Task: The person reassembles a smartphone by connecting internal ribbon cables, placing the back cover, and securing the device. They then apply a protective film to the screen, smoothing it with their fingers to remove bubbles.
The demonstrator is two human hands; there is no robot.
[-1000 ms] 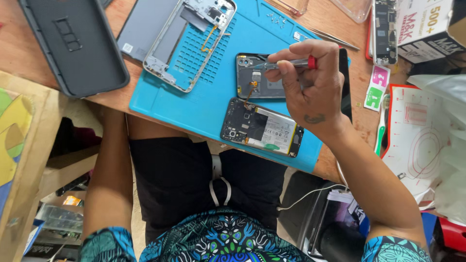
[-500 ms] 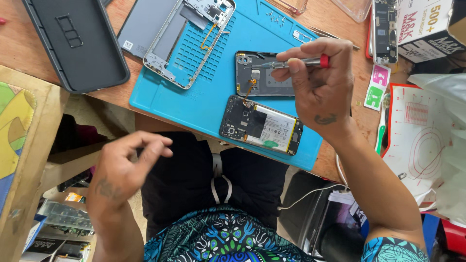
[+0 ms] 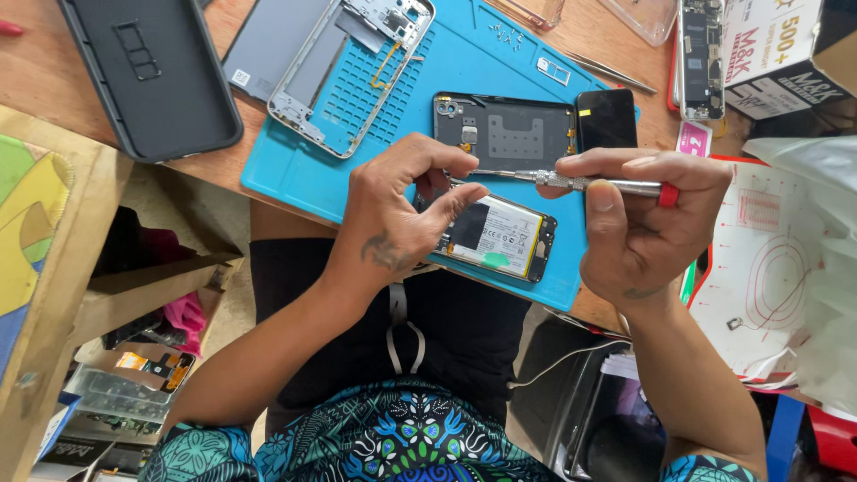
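Wooden desk (image 3: 268, 22) carries a blue mat (image 3: 357, 143), where an opened phone (image 3: 500, 236) lies near the front edge with a second phone body (image 3: 509, 129) just behind it. Right hand (image 3: 652, 228) is clamped on a screwdriver (image 3: 580, 183) lying level above the phone. Left hand (image 3: 397, 219) pinches thumb and fingers together at its tip.

One camera only, worn on the person's head — it looks steeply down past the patterned shirt and lap onto the near edge of a wooden table (image 3: 625, 40) with a blue work mat (image 3: 464, 89), close enough that both forearms fill the middle — no second view to share
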